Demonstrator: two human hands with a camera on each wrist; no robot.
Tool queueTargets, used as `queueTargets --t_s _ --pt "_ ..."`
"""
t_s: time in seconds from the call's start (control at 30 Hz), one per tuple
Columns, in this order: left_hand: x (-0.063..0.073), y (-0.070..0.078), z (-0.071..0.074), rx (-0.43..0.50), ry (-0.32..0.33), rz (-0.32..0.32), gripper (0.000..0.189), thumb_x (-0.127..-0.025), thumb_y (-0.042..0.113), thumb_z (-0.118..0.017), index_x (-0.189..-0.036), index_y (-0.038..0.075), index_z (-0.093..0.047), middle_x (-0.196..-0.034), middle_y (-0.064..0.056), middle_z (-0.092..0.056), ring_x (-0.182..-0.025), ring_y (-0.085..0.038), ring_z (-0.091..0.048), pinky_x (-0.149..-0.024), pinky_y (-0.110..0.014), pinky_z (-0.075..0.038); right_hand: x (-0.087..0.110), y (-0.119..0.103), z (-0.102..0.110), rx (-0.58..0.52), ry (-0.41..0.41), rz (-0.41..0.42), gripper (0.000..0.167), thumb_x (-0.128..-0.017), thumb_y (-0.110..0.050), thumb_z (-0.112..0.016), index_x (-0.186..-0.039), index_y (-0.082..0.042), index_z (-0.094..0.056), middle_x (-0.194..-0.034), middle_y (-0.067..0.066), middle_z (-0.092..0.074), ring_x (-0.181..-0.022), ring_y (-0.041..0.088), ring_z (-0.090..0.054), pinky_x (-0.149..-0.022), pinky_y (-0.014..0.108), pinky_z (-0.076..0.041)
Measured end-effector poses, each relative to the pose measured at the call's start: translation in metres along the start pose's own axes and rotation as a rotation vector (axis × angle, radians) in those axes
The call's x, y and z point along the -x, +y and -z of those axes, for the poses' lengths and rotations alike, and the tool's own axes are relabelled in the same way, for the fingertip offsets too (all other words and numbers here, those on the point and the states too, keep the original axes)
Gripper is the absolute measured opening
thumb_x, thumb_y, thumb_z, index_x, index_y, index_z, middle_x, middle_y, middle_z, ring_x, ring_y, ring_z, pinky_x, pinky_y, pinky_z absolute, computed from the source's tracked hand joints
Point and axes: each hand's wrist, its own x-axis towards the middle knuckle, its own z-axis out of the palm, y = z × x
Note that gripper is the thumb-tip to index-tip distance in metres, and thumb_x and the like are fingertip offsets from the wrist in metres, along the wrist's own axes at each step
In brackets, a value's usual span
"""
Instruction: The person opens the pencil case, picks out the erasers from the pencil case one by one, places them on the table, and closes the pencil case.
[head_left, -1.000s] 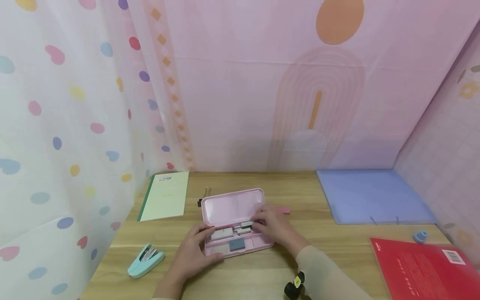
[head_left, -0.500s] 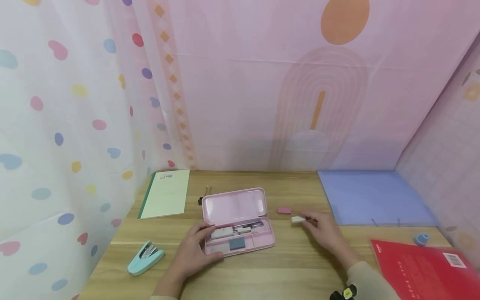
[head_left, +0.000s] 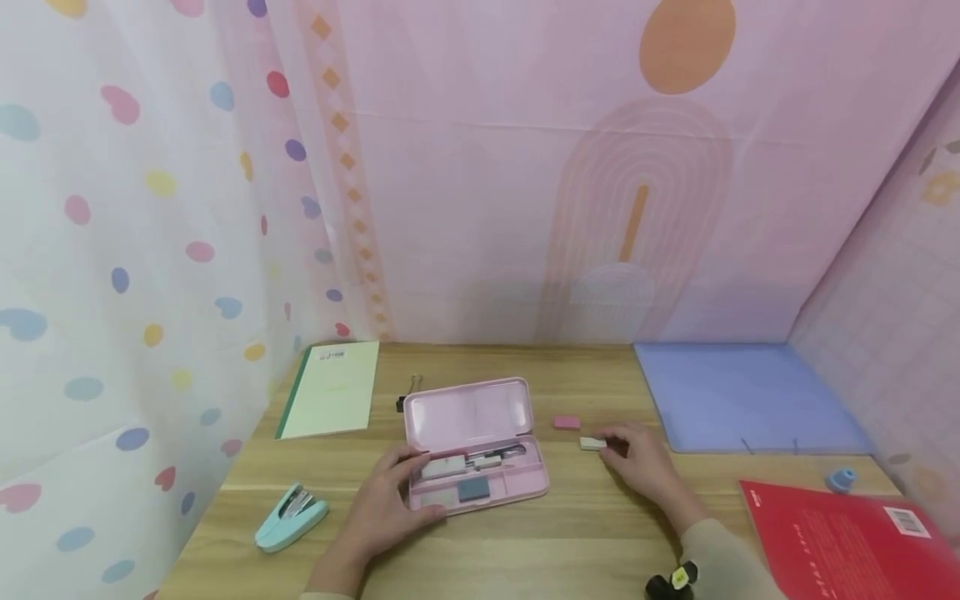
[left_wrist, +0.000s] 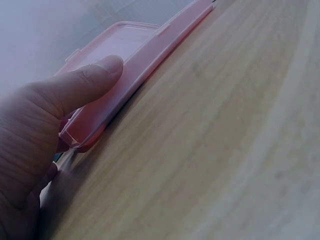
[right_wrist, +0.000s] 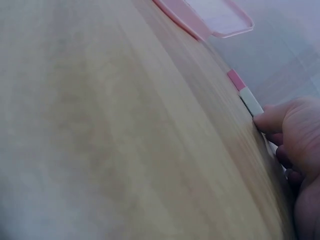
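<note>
A pink pencil case [head_left: 534, 479] lies with its lid raised on the wooden table. Inside it are a blue-grey eraser [head_left: 473, 488], a white block [head_left: 444, 467], a smaller white piece [head_left: 487, 462] and a dark slim item partly under them. My left hand [head_left: 386, 502] grips the case's left end, its thumb along the front wall [left_wrist: 102, 107]. To the right of the case, my right hand [head_left: 643, 463] pinches a white eraser [head_left: 592, 444] by its right end, at the tabletop. A pink eraser [head_left: 567, 422] lies just behind it.
A mint stapler [head_left: 291, 521] sits at front left, a pale green notebook [head_left: 330, 390] at back left. Behind the case is a black binder clip [head_left: 401, 404]. A blue folder [head_left: 750, 396], a red book [head_left: 840, 533] and a small blue cone-shaped item [head_left: 841, 479] are on the right.
My right hand has left the pencil case, carried the white eraser right and lowered it to the table near the pink eraser. The left hand stays on the case.
</note>
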Motion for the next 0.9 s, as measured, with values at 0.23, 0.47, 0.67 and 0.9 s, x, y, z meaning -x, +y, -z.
queueTargets --t_s 0.23,0.47,0.67,0.9 --pt "-0.004 0.000 0.001 0.006 -0.021 0.010 0.094 -0.053 0.076 -0.074 -0.124 0.015 -0.066 -0.125 0.012 -0.048 -0.114 -0.013 -0.047 -0.101 -0.040 -0.043 0.001 -0.009 -0.001 -0.124 0.049 -0.081 0.026 -0.083 -0.009 -0.074 -0.109 -0.008 -0.069 -0.102 0.002 -0.067 -0.091 0.017 -0.060 -0.079 0.032 -0.052" --pt "-0.006 -0.001 0.002 0.008 -0.018 0.007 0.094 -0.053 0.076 -0.074 -0.124 0.015 -0.066 -0.125 0.012 -0.048 -0.113 -0.013 -0.047 -0.100 -0.040 -0.044 -0.010 -0.073 -0.024 -0.117 -0.079 0.089 0.029 -0.082 -0.015 -0.075 -0.111 -0.013 -0.071 -0.109 0.005 -0.067 -0.098 0.019 -0.060 -0.087 0.040 -0.051" --pt "-0.001 -0.001 0.002 0.008 -0.026 0.029 0.095 -0.052 0.077 -0.073 -0.124 0.016 -0.065 -0.126 0.012 -0.048 -0.114 -0.014 -0.047 -0.101 -0.040 -0.043 -0.026 -0.107 -0.060 -0.002 -0.238 0.230 0.022 -0.086 -0.025 -0.072 -0.105 -0.016 -0.073 -0.097 -0.006 -0.065 -0.087 0.009 -0.055 -0.079 0.029 -0.049" --pt "0.000 -0.001 0.001 0.011 -0.026 0.025 0.093 -0.054 0.077 -0.073 -0.125 0.017 -0.065 -0.127 0.012 -0.047 -0.114 -0.013 -0.046 -0.102 -0.040 -0.043 -0.035 -0.114 -0.079 0.128 -0.250 0.219 0.018 -0.085 -0.029 -0.073 -0.100 -0.020 -0.076 -0.087 -0.013 -0.060 -0.079 0.006 -0.050 -0.073 0.027 -0.046"
